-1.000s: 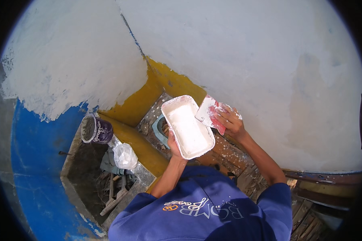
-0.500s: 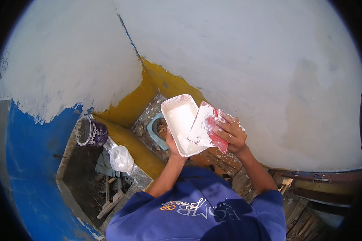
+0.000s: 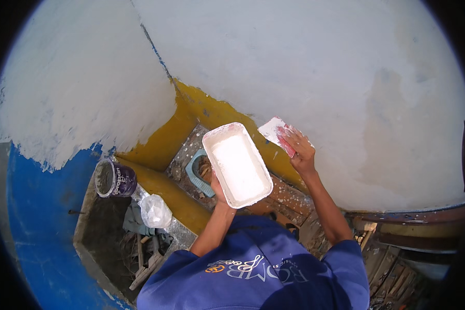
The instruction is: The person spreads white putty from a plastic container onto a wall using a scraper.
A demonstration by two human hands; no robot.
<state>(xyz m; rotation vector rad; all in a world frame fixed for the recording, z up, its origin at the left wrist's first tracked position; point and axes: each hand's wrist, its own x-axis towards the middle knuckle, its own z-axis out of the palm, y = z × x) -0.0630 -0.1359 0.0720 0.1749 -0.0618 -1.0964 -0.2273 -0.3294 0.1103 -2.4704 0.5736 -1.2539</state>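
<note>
A white rectangular tub (image 3: 237, 165) holding white filler paste rests in my left hand (image 3: 219, 189), its fingers partly hidden under the tub's left side. My right hand (image 3: 300, 150) grips a red putty spreader (image 3: 281, 135) smeared with white paste. The spreader is up and to the right of the tub, apart from it and close to the right-hand wall (image 3: 315, 67). That wall is coated white over a yellow lower band (image 3: 217, 111).
On a ledge to the left stand a purple bucket (image 3: 120, 178) and a clear plastic bag (image 3: 155, 211). Below lies a basin (image 3: 137, 253) with wood scraps. A light-blue squat toilet (image 3: 195, 173) sits in the corner. Planks (image 3: 392, 279) lie at lower right.
My right hand has carried the spreader off the tub, up and away toward the right-hand wall. The tub stays in my left hand, now uncovered and slightly turned.
</note>
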